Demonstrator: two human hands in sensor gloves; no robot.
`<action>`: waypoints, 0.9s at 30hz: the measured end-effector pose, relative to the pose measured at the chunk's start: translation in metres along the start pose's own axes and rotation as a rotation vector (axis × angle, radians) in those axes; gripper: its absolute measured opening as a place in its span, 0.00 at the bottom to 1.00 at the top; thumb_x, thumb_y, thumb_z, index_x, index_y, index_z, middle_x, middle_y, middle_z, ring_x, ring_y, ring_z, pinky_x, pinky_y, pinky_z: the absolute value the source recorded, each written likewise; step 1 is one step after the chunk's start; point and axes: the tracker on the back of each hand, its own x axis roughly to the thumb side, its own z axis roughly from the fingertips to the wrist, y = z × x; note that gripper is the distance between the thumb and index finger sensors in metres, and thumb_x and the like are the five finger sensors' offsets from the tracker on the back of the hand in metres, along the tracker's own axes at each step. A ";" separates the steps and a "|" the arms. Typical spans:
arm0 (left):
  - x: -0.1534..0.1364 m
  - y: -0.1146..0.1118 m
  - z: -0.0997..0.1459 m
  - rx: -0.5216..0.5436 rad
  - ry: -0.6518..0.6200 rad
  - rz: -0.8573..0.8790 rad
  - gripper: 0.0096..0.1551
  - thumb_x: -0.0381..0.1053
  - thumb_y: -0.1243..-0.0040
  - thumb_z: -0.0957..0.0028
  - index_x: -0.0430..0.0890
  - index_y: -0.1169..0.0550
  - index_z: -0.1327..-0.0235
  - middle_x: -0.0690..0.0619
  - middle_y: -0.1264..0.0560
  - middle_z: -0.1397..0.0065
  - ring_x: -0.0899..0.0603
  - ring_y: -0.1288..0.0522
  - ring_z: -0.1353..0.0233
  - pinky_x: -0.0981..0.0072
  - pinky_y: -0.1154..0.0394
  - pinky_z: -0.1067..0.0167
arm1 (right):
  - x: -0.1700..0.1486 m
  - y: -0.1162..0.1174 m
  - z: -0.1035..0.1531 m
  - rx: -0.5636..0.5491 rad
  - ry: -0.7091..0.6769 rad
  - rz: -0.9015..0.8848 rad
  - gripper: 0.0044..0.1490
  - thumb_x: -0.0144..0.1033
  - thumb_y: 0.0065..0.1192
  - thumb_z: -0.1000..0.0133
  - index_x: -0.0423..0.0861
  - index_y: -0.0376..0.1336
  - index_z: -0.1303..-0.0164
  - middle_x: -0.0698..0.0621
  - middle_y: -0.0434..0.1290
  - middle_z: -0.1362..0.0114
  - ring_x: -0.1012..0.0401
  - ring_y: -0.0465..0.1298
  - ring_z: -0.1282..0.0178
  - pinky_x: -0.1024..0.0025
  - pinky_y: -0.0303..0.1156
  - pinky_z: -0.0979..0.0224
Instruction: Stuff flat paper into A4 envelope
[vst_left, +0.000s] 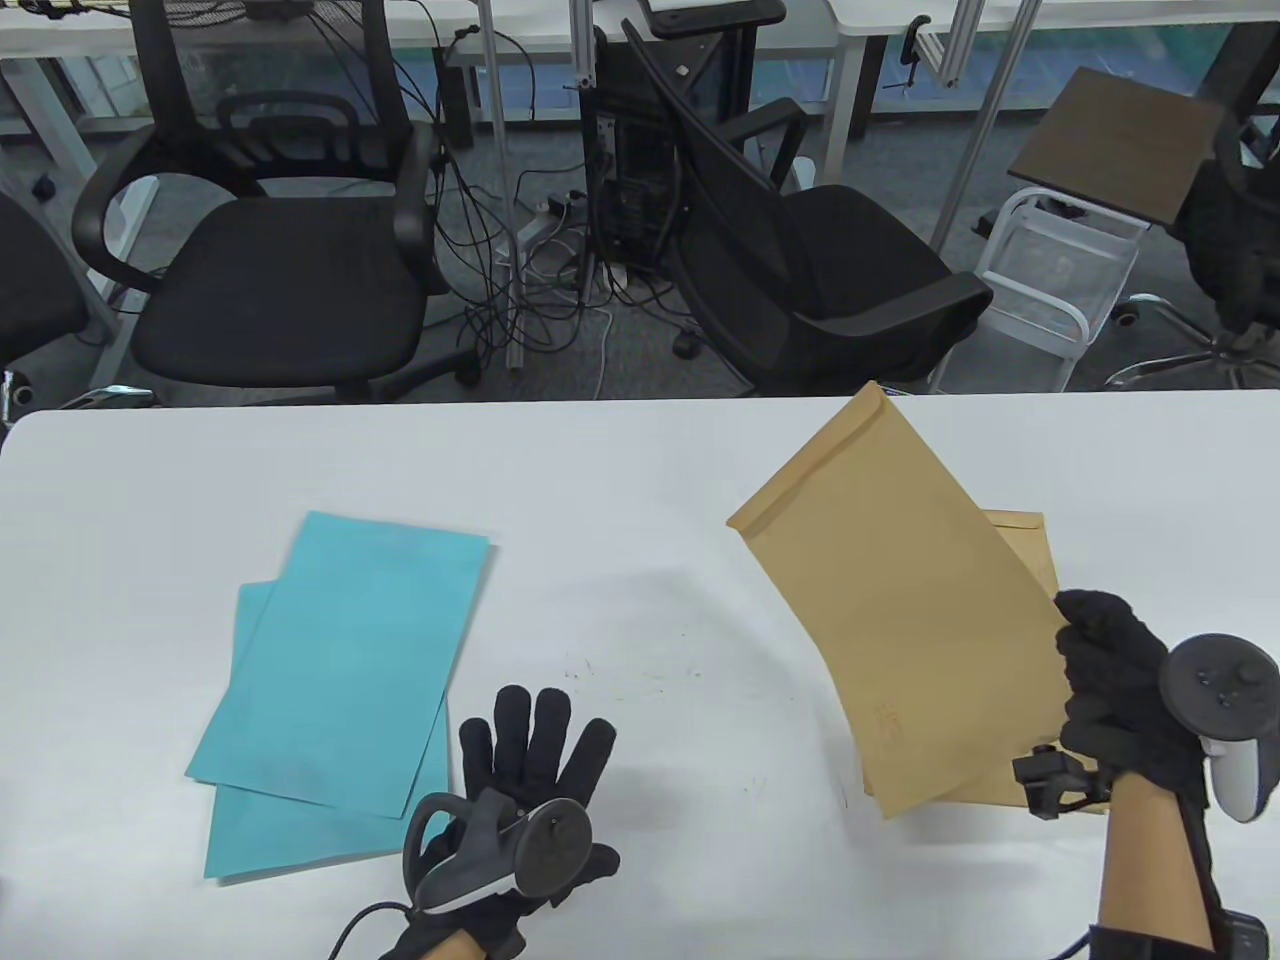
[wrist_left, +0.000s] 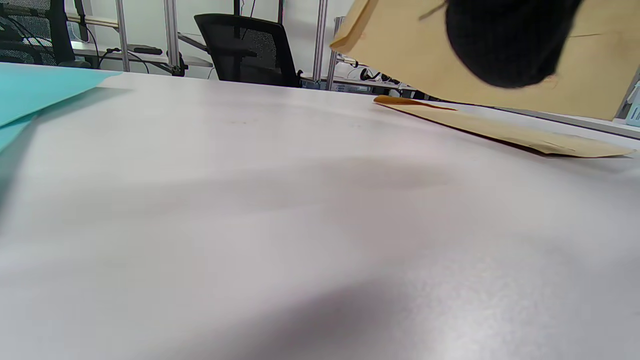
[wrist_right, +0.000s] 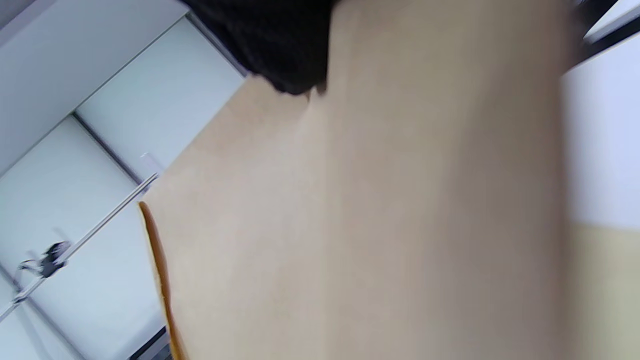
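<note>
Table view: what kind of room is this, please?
Most likely an office or lab workspace. Behind the white table stand black mesh office chairs, a computer tower with tangled cables on the floor, and more white desks.

Two blue paper sheets (vst_left: 345, 665), two brown envelopes (vst_left: 900, 610), two hands (vst_left: 535, 760).
</note>
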 end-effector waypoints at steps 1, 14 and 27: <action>0.000 0.001 0.001 0.004 -0.003 0.000 0.65 0.72 0.41 0.57 0.54 0.62 0.18 0.40 0.76 0.20 0.25 0.79 0.23 0.21 0.67 0.29 | 0.005 0.006 -0.002 0.027 -0.014 -0.002 0.24 0.22 0.61 0.45 0.40 0.68 0.37 0.32 0.77 0.41 0.49 0.81 0.63 0.37 0.66 0.38; -0.002 0.007 0.004 0.026 -0.016 0.023 0.65 0.72 0.41 0.57 0.54 0.62 0.18 0.40 0.76 0.20 0.25 0.79 0.23 0.21 0.66 0.29 | 0.094 0.153 -0.036 0.449 -0.237 0.476 0.27 0.20 0.64 0.45 0.39 0.68 0.33 0.33 0.77 0.37 0.45 0.82 0.53 0.26 0.57 0.33; -0.012 0.003 0.001 -0.008 0.008 0.045 0.65 0.73 0.42 0.56 0.54 0.63 0.19 0.40 0.76 0.20 0.25 0.79 0.23 0.21 0.66 0.29 | 0.094 0.247 -0.068 0.531 -0.342 0.783 0.29 0.21 0.63 0.45 0.41 0.67 0.30 0.37 0.76 0.34 0.44 0.80 0.47 0.26 0.55 0.31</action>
